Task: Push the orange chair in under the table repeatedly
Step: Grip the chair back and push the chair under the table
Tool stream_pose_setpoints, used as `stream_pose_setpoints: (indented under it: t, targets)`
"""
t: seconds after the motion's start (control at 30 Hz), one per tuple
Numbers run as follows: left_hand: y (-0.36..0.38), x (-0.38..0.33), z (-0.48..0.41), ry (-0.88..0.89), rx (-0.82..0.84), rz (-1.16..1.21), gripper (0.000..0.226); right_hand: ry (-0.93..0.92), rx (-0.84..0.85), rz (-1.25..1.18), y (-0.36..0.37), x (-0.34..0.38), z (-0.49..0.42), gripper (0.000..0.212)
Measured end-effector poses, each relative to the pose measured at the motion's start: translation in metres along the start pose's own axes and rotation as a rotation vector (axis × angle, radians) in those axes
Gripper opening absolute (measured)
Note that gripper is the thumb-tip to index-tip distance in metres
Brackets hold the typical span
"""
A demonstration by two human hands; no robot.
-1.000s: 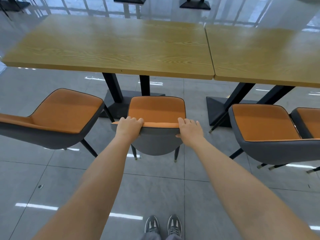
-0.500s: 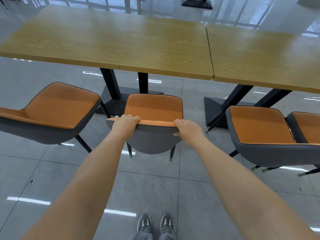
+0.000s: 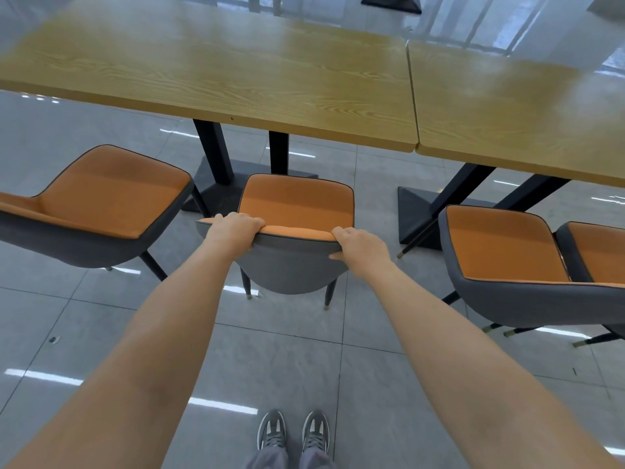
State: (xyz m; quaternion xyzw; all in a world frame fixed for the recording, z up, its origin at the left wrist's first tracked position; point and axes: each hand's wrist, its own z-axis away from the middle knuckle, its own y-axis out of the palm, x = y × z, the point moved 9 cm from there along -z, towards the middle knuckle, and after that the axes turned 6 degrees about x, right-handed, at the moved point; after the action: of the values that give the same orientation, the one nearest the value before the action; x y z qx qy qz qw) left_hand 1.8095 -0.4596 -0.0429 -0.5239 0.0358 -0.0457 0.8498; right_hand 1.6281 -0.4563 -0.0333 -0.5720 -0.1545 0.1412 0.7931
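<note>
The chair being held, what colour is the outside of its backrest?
Grey, with an orange inner face and seat, on the held chair; clearest in the head view.

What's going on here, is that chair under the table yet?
A person stands behind the middle orange chair with both hands on the top edge of its backrest: left hand near the left corner, right hand near the right. The seat's front edge sits close to the wooden table but is not under it yet; the whole seat is visible. Two similar chairs stand on either side, also not tucked in. The person's grey shoes are a step back from the chair.
</note>
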Motion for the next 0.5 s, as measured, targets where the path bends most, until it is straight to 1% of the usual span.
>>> stream_pose_setpoints:
  t: [0.2, 0.37, 0.43, 0.5]
  targets:
    - [0.002, 0.010, 0.005, -0.010, 0.011, -0.028, 0.035, -0.016, 0.020, -0.016, 0.002, 0.014, 0.001, 0.026]
    - [0.004, 0.014, 0.011, -0.045, -0.036, -0.058, 0.034, 0.002, 0.018, -0.017, 0.005, 0.017, 0.003, 0.027]
    - [0.003, 0.014, 0.015, -0.068, -0.064, -0.049, 0.034, 0.021, 0.045, -0.038, 0.008, 0.017, 0.003, 0.031]
    - [0.002, 0.013, 0.019, -0.054, -0.069, -0.010, 0.041, 0.029, 0.118, -0.075, 0.013, 0.017, 0.001, 0.042]
